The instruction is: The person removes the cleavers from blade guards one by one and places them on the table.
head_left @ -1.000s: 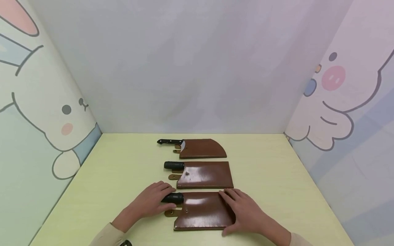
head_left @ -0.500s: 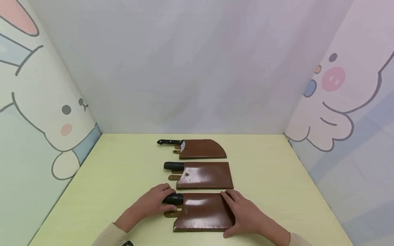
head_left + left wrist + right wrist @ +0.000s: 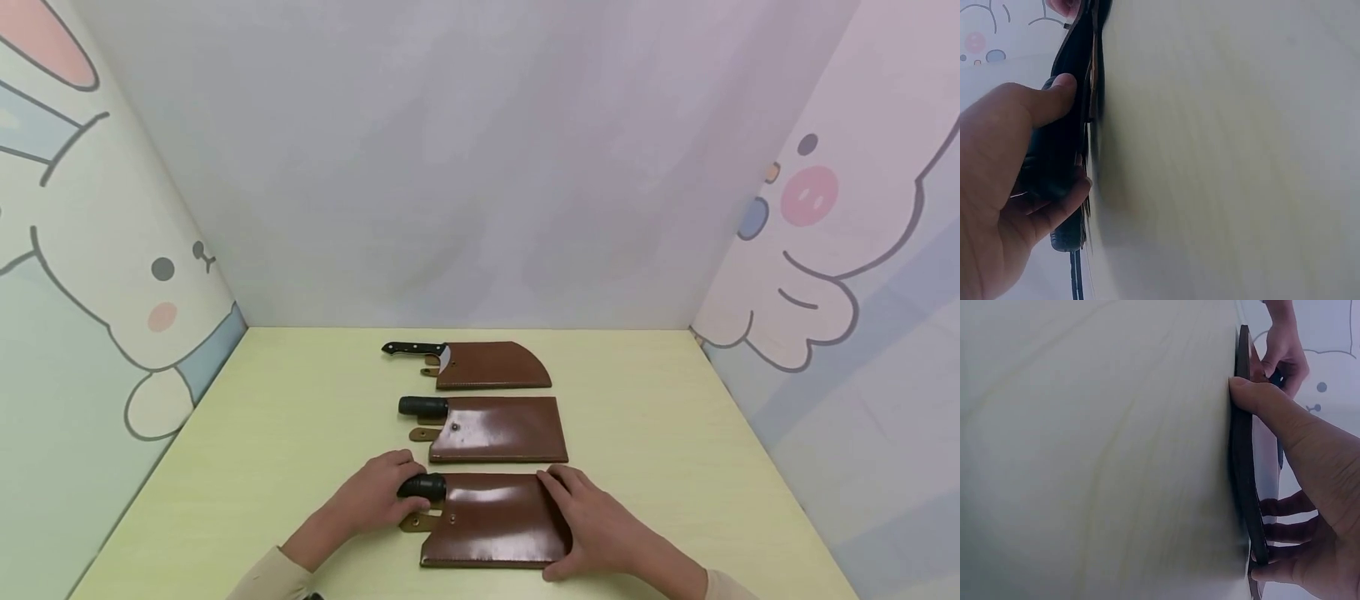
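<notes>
Three cleavers in brown leather sheaths lie in a row, handles to the left. My left hand (image 3: 378, 493) grips the black handle (image 3: 424, 487) of the nearest cleaver; in the left wrist view the thumb (image 3: 1060, 100) lies over the handle and a finger curls beneath. My right hand (image 3: 600, 525) holds the right end of that cleaver's glossy sheath (image 3: 498, 517), thumb at the near edge, fingertips at the far edge. The right wrist view has the thumb (image 3: 1254, 394) on the sheath's edge (image 3: 1244, 444). An unfastened strap (image 3: 418, 522) sticks out below the handle.
Behind lies a second sheathed cleaver (image 3: 502, 429) with a black handle. Farther back is a third (image 3: 491, 364), with a riveted handle and a rounded sheath end. The pale yellow table (image 3: 652, 417) is bordered by a grey back wall (image 3: 465, 208) and cartoon-printed side walls.
</notes>
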{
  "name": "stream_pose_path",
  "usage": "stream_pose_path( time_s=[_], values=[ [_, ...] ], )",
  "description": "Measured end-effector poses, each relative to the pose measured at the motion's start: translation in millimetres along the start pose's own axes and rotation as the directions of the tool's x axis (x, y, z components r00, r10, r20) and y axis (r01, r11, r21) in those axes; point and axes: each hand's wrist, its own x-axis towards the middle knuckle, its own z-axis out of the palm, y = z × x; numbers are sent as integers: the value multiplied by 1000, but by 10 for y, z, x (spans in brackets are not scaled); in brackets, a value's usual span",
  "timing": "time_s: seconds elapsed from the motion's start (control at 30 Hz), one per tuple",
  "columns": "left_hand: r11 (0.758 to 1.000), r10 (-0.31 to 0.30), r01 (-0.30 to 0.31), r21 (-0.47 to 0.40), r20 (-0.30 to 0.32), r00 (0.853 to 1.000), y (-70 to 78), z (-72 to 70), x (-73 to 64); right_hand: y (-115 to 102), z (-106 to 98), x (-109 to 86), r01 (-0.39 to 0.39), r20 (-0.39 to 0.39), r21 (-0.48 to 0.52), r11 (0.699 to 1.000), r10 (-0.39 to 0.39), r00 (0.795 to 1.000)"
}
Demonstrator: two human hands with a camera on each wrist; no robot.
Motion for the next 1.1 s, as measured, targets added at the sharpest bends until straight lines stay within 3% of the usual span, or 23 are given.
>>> stream_pose_path(
  time_s=[0.27, 0.37, 0.53, 0.87, 1.1],
  values=[
    [997, 22, -19, 71, -35, 999, 47, -14, -40, -10, -28, 14, 33, -52, -49, 998, -36, 998],
    [995, 35, -29, 94, -66, 997, 56, -41, -48, -31, -73, 18, 35, -43, -66, 997, -38, 998],
    [994, 5, 5, 112, -94, 996, 64, -97, -65, -70, -181, 26, 28, -15, -68, 997, -29, 999],
    [996, -70, 77, 45, -134, 988, 109, -170, -71, -91, -307, 38, 29, -42, -70, 997, -32, 999],
    [998, -37, 47, 39, -231, 972, 134, -229, -77, -114, -358, 35, 15, -58, -49, 999, -18, 998]
  ],
)
